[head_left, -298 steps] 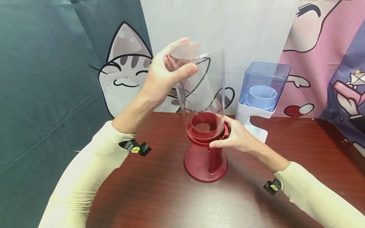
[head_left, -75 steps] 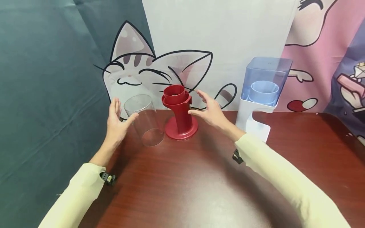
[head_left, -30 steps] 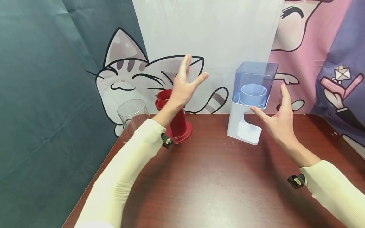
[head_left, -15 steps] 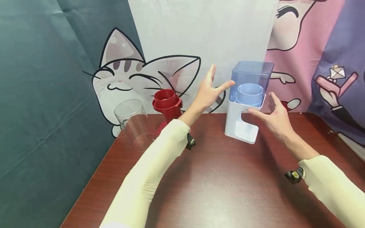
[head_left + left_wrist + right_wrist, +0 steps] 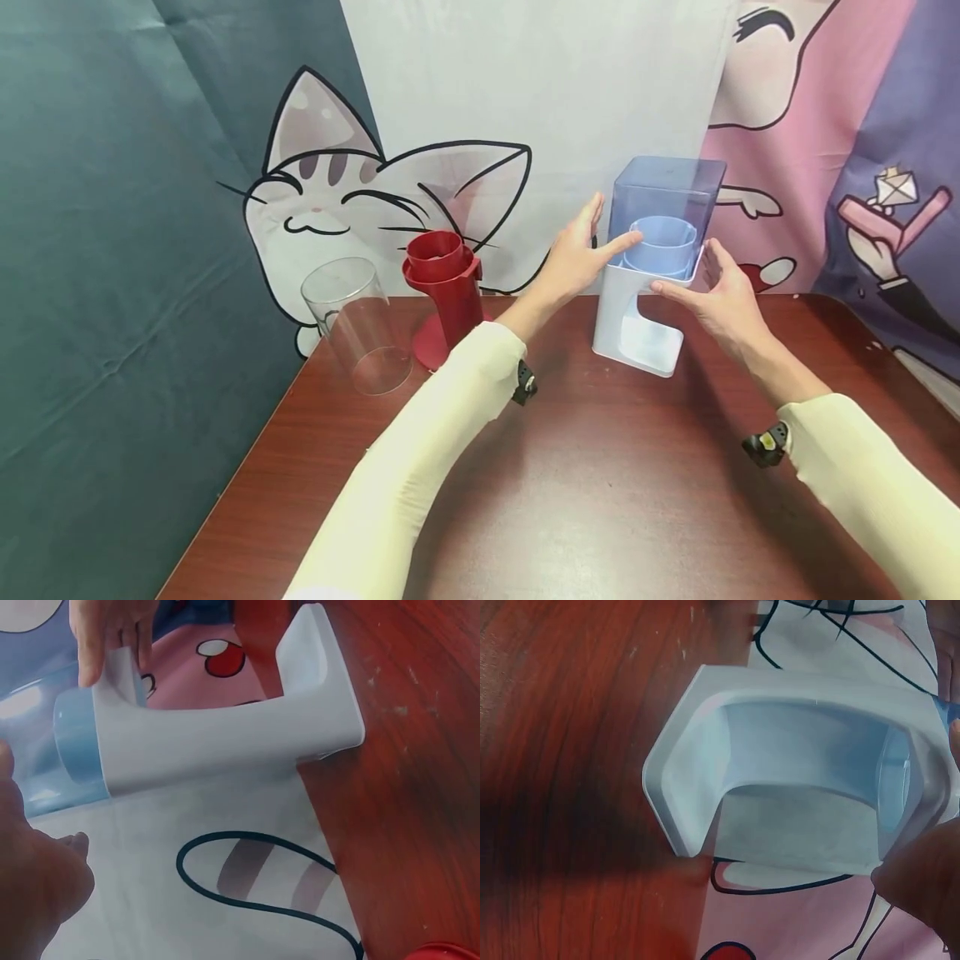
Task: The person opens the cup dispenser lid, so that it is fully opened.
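A white dispenser (image 5: 609, 321) with a see-through blue square tank (image 5: 667, 183) stands upright at the back right of the table. My right hand (image 5: 723, 300) holds its right side, the thumb (image 5: 911, 881) at the front of the white collar and the fingers (image 5: 94, 645) along the side. On the left side of the tank is my left hand (image 5: 577, 254), fingers straight and thumb reaching over the tank's front; whether it touches is unclear. A pale blue round ring (image 5: 79, 735) shows inside the tank.
A red stand (image 5: 450, 296) with a round collar stands at the back left, partly behind my left forearm. Beside it a clear open cylinder (image 5: 352, 325) stands on the table near the left edge. A printed cloth (image 5: 540, 83) hangs behind the table (image 5: 600, 500).
Both hands have left the clear cylinder and red stand, which stand apart at the left. My left hand has moved right to the tank; my right hand has closed in on the dispenser's right side.
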Demonstrator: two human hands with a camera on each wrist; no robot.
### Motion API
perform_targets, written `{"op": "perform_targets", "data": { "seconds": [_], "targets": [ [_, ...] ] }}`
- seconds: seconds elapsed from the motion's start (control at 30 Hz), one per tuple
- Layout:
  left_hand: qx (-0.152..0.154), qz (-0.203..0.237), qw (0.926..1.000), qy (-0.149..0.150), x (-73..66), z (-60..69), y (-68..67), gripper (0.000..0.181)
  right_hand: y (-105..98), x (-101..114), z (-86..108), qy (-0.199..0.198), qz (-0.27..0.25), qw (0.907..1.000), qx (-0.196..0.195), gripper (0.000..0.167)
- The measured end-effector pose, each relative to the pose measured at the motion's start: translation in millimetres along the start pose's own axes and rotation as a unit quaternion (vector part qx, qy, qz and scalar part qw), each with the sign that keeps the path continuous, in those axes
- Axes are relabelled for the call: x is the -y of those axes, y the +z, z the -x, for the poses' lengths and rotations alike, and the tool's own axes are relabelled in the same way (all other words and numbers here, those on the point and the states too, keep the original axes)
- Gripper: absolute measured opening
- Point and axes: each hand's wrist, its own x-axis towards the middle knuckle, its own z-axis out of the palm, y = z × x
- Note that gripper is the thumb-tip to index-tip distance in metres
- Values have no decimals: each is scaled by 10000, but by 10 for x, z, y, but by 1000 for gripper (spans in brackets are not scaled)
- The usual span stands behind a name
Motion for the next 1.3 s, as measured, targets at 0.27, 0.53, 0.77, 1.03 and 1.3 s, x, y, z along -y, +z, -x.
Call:
{"op": "perform_targets", "data": {
  "seconds": [0.27, 0.53, 0.77, 1.03, 1.3],
  "targets": [
    [-38, -307, 9990, 314, 22, 18, 133, 91, 6, -56, -43, 71, -170, 9998, -117, 96],
    [-460, -355, 9969, 530, -13, 40, 202, 78, 12, -3, -43, 193, -141, 9992, -321, 101],
    [-910, -210, 9947, 429, -82, 92, 205, 62, 25, 49, -3, 244, -145, 9991, -313, 100],
    [-1151, -59, 9911, 660, -177, 260, 65, 58, 44, 182, 129, 76, -64, 9996, -283, 93],
    [-1022, 269, 9903, 901, -234, 592, -198, 58, 163, 352, 395, -286, -128, 9995, -44, 77]
  ]
}}
